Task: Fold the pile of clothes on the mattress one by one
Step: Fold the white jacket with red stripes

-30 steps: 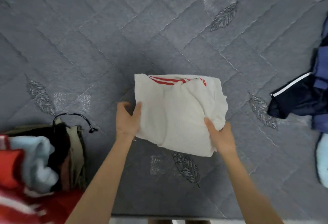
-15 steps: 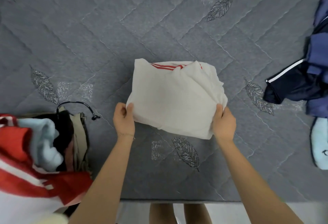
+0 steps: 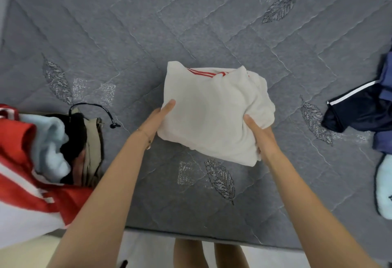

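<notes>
A folded white garment with red stripes (image 3: 212, 110) lies in the middle of the grey quilted mattress (image 3: 191, 23). My left hand (image 3: 156, 122) grips its left edge, thumb on top and fingers underneath. My right hand (image 3: 261, 136) grips its lower right edge the same way, thumb resting on the cloth. The bundle looks slightly raised at the near side. A stack of folded clothes (image 3: 38, 157), red, white, light blue, black and khaki, sits at the left edge.
A heap of dark navy and blue clothes (image 3: 364, 112) lies at the right, with a pale blue item (image 3: 385, 187) below it. The mattress's near edge (image 3: 191, 234) runs along the bottom, the floor beyond it.
Both hands shifted along the white bundle's sides: the left moved up with its thumb now on top, the right slid lower along the right edge. The garment stayed in place.
</notes>
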The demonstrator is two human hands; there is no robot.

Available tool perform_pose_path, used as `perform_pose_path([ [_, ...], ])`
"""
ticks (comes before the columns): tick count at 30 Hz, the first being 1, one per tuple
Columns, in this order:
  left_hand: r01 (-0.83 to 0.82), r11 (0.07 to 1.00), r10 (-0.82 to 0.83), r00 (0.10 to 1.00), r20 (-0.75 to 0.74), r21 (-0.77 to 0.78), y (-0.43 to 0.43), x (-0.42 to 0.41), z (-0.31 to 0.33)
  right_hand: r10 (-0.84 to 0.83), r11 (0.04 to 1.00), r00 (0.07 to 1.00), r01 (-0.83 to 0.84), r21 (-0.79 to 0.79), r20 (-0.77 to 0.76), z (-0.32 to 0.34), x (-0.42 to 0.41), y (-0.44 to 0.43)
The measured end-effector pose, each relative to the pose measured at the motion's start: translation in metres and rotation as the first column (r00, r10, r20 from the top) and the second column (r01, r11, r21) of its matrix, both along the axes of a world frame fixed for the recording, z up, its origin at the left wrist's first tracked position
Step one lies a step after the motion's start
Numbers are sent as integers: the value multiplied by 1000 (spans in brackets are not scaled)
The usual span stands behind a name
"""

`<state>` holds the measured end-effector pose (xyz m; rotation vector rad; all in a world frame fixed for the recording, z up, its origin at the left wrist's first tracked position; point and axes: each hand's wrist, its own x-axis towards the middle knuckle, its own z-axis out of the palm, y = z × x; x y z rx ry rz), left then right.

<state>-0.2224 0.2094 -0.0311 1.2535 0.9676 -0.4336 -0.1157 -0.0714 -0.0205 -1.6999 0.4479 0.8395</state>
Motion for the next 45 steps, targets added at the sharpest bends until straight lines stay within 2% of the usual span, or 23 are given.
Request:
perform_pose_path([
  [3,7,999,-10,996,-84,-42,-5,3,7,-15,997,985,28,71,-173,8,8,-3],
  [6,-37,995,28,995,-93,-94,-13,-3,21,46,989,957,-3,149,-287,22,8,-9],
  [13,-204,970,203,979,-22,-130,-30,-51,91,125,968,923,-34,247,-363,82,-14,-10],
  [18,-306,947,311,950,41,-94,-36,-81,177,212,953,929,-128,273,-304,172,-22,4],
  [24,-408,913,396,901,176,31,-33,-117,283,299,928,949,-265,261,-99,292,-38,24],
  [28,-437,896,409,881,239,78,-13,-141,335,310,912,950,-287,294,-33,340,-61,47],
  [36,-420,888,385,901,200,187,80,-209,381,284,897,957,-285,339,52,378,-138,137],
  [41,-436,882,396,892,219,177,162,-265,387,270,882,958,-286,375,95,378,-195,220],
  [45,-464,867,430,881,197,182,230,-309,377,297,860,952,-300,413,72,369,-236,288],
])
